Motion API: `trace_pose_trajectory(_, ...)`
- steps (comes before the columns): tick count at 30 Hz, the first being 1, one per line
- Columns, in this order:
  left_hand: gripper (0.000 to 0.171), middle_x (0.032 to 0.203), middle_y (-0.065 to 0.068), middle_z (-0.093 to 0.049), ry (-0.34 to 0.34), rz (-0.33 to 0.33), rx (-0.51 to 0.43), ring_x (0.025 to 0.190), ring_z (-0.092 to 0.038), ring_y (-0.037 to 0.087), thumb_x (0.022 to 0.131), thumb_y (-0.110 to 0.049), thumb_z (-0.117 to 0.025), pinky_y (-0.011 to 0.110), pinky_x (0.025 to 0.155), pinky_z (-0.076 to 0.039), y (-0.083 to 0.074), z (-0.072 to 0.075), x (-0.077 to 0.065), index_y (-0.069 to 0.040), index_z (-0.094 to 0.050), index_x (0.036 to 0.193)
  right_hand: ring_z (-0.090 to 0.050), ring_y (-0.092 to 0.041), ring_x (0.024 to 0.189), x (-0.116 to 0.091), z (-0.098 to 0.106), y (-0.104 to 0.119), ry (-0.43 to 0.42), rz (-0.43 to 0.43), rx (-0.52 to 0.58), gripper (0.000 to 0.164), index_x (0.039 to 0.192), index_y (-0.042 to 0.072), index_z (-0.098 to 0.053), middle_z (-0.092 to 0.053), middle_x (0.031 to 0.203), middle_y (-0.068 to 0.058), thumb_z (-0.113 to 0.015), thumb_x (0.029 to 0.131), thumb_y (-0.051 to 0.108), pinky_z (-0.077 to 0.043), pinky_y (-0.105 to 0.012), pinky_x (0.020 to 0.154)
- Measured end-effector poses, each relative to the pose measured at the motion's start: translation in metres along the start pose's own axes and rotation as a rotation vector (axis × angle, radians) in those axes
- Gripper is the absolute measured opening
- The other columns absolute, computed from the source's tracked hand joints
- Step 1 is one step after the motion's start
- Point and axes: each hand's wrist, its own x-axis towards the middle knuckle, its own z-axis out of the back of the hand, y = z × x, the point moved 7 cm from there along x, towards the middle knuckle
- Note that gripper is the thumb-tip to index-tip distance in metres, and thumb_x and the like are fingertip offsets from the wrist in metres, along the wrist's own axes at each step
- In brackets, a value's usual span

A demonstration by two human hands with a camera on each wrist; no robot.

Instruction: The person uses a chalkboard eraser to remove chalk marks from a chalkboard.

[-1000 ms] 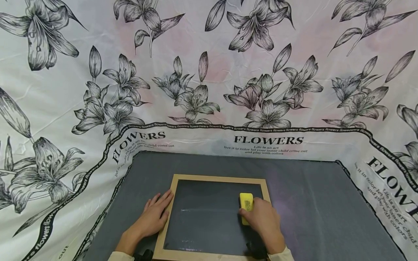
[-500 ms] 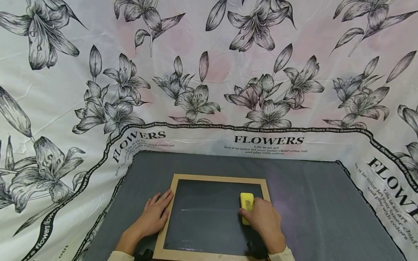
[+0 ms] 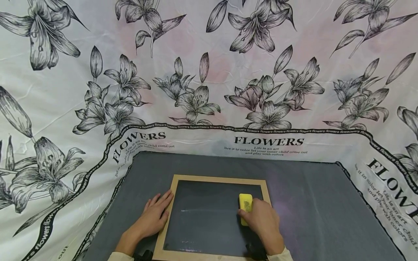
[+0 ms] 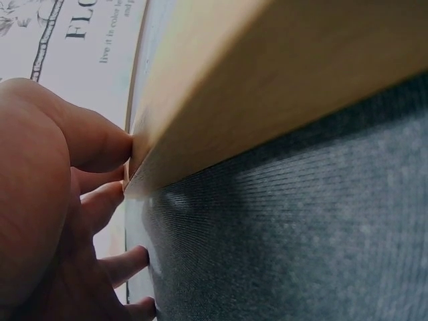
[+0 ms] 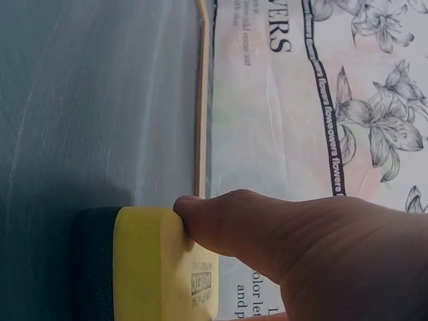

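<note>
A small blackboard (image 3: 202,224) with a pale wooden frame (image 3: 218,178) lies on the grey cloth. My left hand (image 3: 150,217) rests at the frame's left edge, fingers mostly straight; in the left wrist view its thumb (image 4: 100,140) and fingertips touch the frame's side. On the right part of the board, my right hand (image 3: 264,219) grips a yellow board eraser (image 3: 245,203). The right wrist view shows the thumb (image 5: 221,221) on the yellow body and the dark felt pad (image 5: 93,261) against the board. The palm hides part of the eraser.
Grey cloth (image 3: 313,203) surrounds the board. A white tablecloth (image 3: 183,36) printed with black lilies and "FLOWERS" borders it at the back and sides. Dark wrist straps (image 3: 256,250) show at the bottom edge. Faint pale streaks mark the board surface.
The eraser and right hand have shifted very slightly left. My left hand stays in place on the frame.
</note>
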Motion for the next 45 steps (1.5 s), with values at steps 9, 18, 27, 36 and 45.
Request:
trace_pose_trajectory(9,0.061,0.167,0.0,-0.026,0.001,-0.003,-0.003,0.15,-0.024,0.045,0.102,-0.017,-0.056,0.076,0.111,-0.015,0.0,0.0,-0.001,-0.019,-0.033,0.159,-0.052,-0.02,0.063,-0.001,-0.003,0.006,0.008,0.005,-0.007,0.06,0.103,0.004,-0.066,-0.057,0.072,-0.004,-0.077,0.076,0.057,-0.041,-0.035,0.051)
trace_pose_trajectory(18,0.061,0.167,0.0,-0.026,-0.005,-0.01,-0.001,0.149,-0.025,0.046,0.102,-0.016,-0.056,0.076,0.111,-0.016,-0.001,0.0,-0.001,-0.019,-0.034,0.159,-0.051,-0.019,0.06,-0.003,-0.004,0.016,-0.013,0.045,-0.013,0.059,0.1,0.003,-0.067,-0.056,0.07,-0.003,-0.077,0.077,0.056,-0.04,-0.034,0.05)
trace_pose_trajectory(27,0.061,0.166,0.0,-0.026,-0.004,-0.01,-0.003,0.149,-0.025,0.045,0.101,-0.016,-0.056,0.076,0.111,-0.016,-0.001,0.0,-0.001,-0.018,-0.034,0.159,-0.051,-0.019,0.062,-0.005,-0.007,0.022,-0.006,0.049,0.003,0.059,0.099,0.004,-0.066,-0.055,0.071,-0.003,-0.078,0.076,0.057,-0.04,-0.034,0.049)
trace_pose_trajectory(36,0.061,0.167,0.0,-0.026,-0.004,-0.005,-0.005,0.15,-0.024,0.044,0.102,-0.016,-0.056,0.075,0.112,-0.015,0.0,-0.001,-0.001,-0.019,-0.034,0.159,-0.05,-0.019,0.059,-0.007,-0.007,0.029,-0.02,0.065,-0.002,0.056,0.095,0.005,-0.066,-0.053,0.068,-0.003,-0.078,0.076,0.056,-0.039,-0.034,0.049)
trace_pose_trajectory(45,0.062,0.167,0.0,-0.026,-0.004,-0.008,0.005,0.15,-0.024,0.044,0.101,-0.017,-0.056,0.075,0.112,-0.015,0.001,-0.001,-0.001,-0.019,-0.034,0.159,-0.051,-0.02,0.06,-0.008,-0.009,0.034,-0.017,0.066,-0.017,0.057,0.095,0.006,-0.066,-0.054,0.069,-0.003,-0.079,0.075,0.058,-0.041,-0.036,0.051)
